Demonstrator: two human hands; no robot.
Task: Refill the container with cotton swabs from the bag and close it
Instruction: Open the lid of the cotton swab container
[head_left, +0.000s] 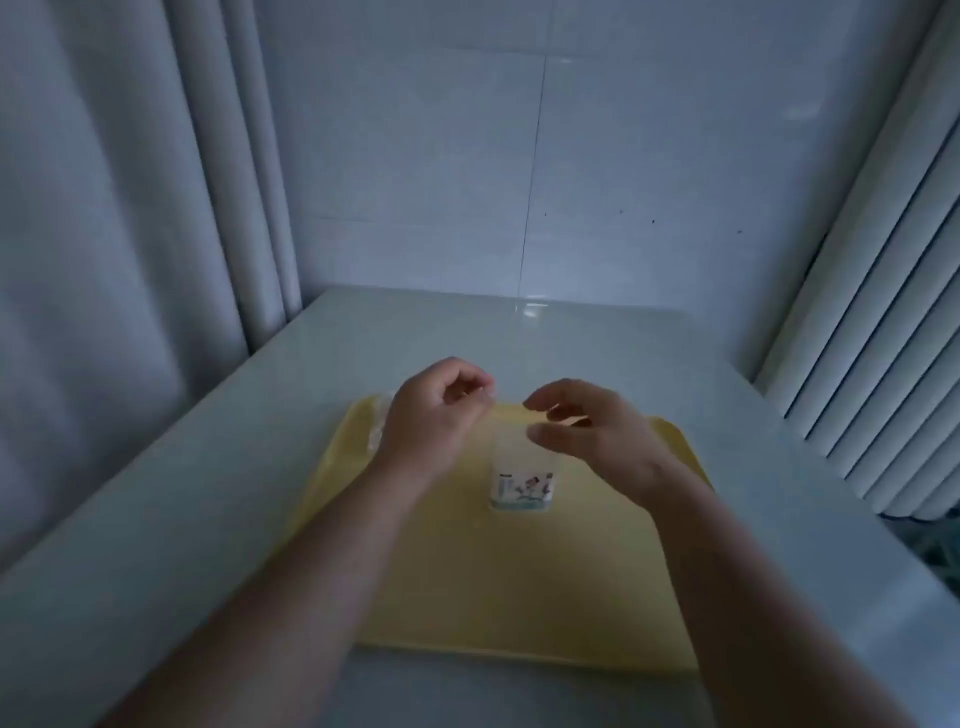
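Dim white tiled wall (467, 156) rose behind the tray, with a curtain (104, 208) to its left and slatted blinds (883, 312) to its right. A pale table (156, 519) carried the yellow tray (519, 597), which lay square to the person, probably to keep the work in 1 spot.

2 bare forearms reached over the tray's near edge. The left hand (436, 415) hung above the tray's far left part, fingers curled in and thumb meeting the fingertips as if pinching; blur hid whether any swabs sat between them. The right hand (587, 431) hovered above the tray's far middle, its fingers (540, 402) loosely bent and apart from the thumb, gripping nothing visible. That shape looked ready to take something or to steady the container.

The clear container (521, 483), with a printed label low on its side, stood upright in the tray's middle, just below the right hand, handy for both hands. Its top was too blurred to tell lid or fill. A clear bag (378, 421) showed at the tray's far left corner, mostly hidden behind the left hand.
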